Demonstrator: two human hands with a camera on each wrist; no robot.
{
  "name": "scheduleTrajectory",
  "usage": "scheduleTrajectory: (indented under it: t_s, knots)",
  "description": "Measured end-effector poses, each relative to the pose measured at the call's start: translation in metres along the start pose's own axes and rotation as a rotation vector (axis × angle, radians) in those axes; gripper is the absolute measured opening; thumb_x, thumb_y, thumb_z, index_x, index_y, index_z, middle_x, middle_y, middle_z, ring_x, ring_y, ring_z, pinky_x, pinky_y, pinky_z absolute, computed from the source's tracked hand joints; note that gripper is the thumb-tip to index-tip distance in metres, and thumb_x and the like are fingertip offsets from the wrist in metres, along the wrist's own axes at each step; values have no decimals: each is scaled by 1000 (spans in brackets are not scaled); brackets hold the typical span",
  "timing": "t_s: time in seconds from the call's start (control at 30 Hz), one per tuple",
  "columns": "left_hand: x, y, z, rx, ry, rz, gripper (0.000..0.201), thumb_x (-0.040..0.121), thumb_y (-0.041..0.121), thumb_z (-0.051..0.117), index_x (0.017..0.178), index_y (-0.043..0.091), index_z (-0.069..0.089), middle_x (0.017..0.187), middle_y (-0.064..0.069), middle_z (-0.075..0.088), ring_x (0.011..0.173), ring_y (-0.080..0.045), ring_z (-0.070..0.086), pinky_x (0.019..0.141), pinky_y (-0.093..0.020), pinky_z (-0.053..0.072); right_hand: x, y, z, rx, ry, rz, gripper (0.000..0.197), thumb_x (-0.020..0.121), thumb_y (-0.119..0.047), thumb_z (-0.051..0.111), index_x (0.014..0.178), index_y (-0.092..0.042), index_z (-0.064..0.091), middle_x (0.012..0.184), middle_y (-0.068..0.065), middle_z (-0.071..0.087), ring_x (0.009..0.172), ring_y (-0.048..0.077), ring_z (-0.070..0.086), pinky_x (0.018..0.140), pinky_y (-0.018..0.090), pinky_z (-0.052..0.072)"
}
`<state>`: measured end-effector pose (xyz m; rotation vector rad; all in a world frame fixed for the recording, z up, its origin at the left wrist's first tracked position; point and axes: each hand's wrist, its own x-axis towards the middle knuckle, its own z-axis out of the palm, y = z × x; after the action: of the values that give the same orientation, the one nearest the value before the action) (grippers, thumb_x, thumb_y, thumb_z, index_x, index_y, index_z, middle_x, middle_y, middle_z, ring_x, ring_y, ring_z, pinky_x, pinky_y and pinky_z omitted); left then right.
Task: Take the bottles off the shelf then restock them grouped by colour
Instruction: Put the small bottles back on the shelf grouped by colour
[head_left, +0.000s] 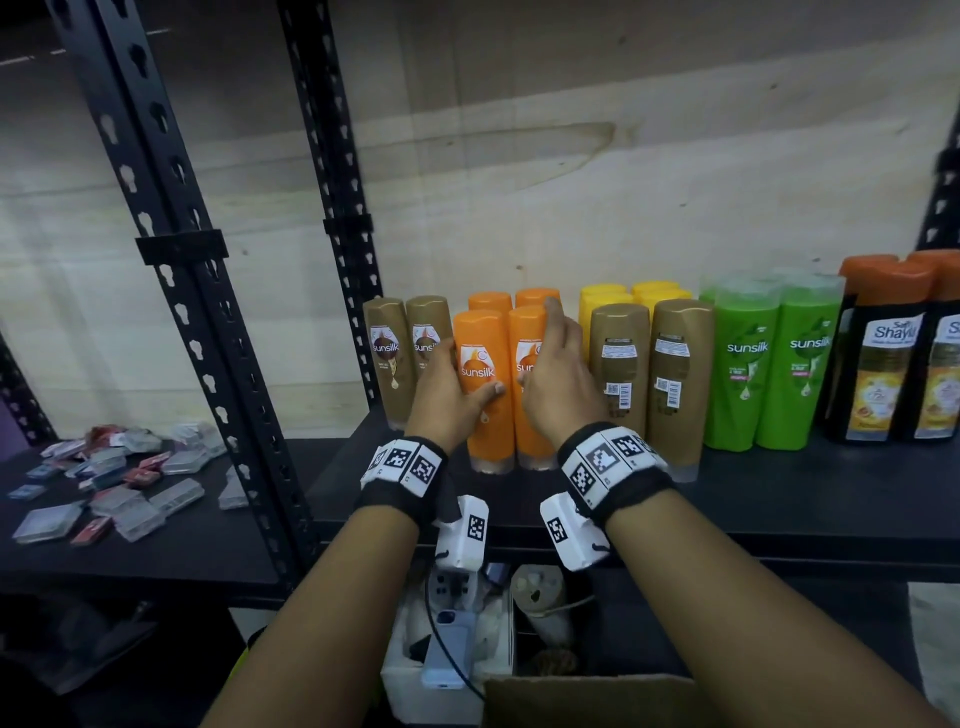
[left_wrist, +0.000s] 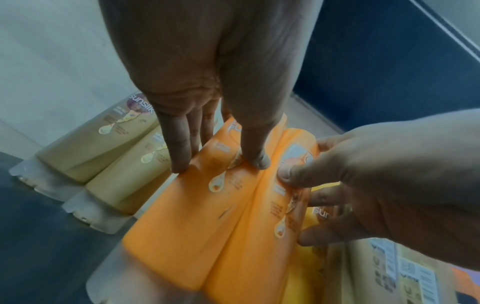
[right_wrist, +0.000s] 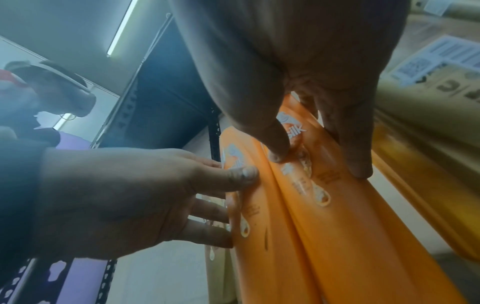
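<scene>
Four orange bottles stand in a block on the black shelf (head_left: 779, 499). My left hand (head_left: 451, 400) grips the front left orange bottle (head_left: 483, 415), thumb across its label and fingers on its left side; the left wrist view shows this left hand (left_wrist: 218, 162) on that bottle (left_wrist: 187, 226). My right hand (head_left: 558, 387) grips the front right orange bottle (head_left: 530, 332), fingers reaching up its right side. In the right wrist view the right hand (right_wrist: 318, 160) holds that bottle (right_wrist: 350, 246). Both bottles stand upright, touching each other.
Two gold bottles (head_left: 408, 353) stand left of the orange ones. To the right are yellow bottles (head_left: 631, 293), two gold bottles turned backwards (head_left: 649, 374), green bottles (head_left: 774, 364) and black orange-capped bottles (head_left: 904, 358). Small packets (head_left: 114, 478) litter the left shelf. Boxes (head_left: 587, 696) sit below.
</scene>
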<state>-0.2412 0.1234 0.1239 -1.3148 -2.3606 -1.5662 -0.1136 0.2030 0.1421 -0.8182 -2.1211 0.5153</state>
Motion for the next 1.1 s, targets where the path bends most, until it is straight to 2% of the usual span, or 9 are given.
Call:
scheduleTrajectory:
  t_s: [0.17, 0.27, 0.4, 0.57, 0.8, 1.1]
  knots:
    - [18, 0, 9, 19, -13, -43, 85, 88, 30, 80, 154, 18, 28, 149, -7, 53, 132, -27, 56, 96, -35, 44, 11, 1, 1, 48, -28, 26, 85, 99, -20, 60, 160, -29, 2, 163, 8, 21, 133, 40, 49, 99, 60, 47]
    - [25, 2, 12, 18, -9, -61, 84, 87, 29, 81, 153, 18, 29, 149, -8, 54, 133, -28, 55, 103, -41, 45, 18, 3, 3, 76, -34, 24, 83, 100, -15, 57, 162, -26, 1, 164, 11, 20, 136, 38, 47, 107, 57, 45]
    - [30, 3, 15, 16, -1, -73, 82, 88, 28, 81, 151, 18, 30, 148, -9, 53, 133, -29, 54, 106, -45, 45, 27, 3, 6, 87, -43, 42, 85, 100, -12, 56, 163, -22, 0, 165, 12, 17, 138, 38, 45, 110, 55, 43]
    - [33, 2, 20, -1, 13, -76, 81, 89, 28, 79, 152, 20, 28, 149, -8, 52, 134, -30, 54, 107, -48, 45, 31, 4, 9, 97, -27, 44, 88, 99, -11, 59, 163, -22, -1, 168, 10, 14, 148, 35, 32, 117, 56, 35]
    - [35, 0, 25, -12, 27, -88, 81, 90, 29, 78, 152, 22, 26, 150, -8, 52, 135, -31, 53, 110, -53, 46, 30, 8, 14, 122, -8, 44, 87, 101, -13, 57, 162, -27, -2, 170, 7, 9, 152, 33, 26, 118, 59, 33]
    - [36, -4, 27, 28, 54, -64, 79, 88, 35, 79, 148, 23, 29, 145, -9, 57, 129, -33, 58, 106, -54, 49, 33, 11, 10, 147, -49, 17, 89, 99, -9, 58, 163, -22, -2, 169, 10, 10, 152, 33, 25, 119, 57, 31]
